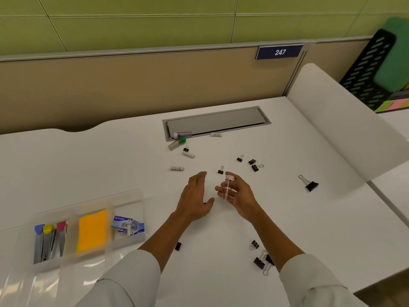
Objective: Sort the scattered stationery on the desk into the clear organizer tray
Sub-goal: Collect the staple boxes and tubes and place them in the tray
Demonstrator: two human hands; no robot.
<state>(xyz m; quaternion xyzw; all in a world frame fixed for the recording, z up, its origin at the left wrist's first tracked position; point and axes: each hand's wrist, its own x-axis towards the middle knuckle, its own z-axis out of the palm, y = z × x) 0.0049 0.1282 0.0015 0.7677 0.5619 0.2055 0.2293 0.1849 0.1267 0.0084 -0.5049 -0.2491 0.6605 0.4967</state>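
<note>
My right hand (240,192) holds a small clear tube with a pale pink cap (227,186) upright above the white desk. My left hand (195,196) lies flat beside it, fingers together, palm down; something dark shows just under its thumb. The clear organizer tray (130,196) sits at the front left and holds coloured staplers (49,238), a yellow sticky-note pad (93,231) and staple boxes (128,226). Black binder clips lie scattered: a large one (311,185) at right, small ones (254,165) behind my hands, others (261,260) near my right sleeve.
Lead tubes with purple and green caps (180,138) rest by a grey cable hatch (215,122). Small white tubes (177,168) lie left of centre. A white divider panel (338,120) borders the right side; a black mesh file rack (367,72) stands beyond it.
</note>
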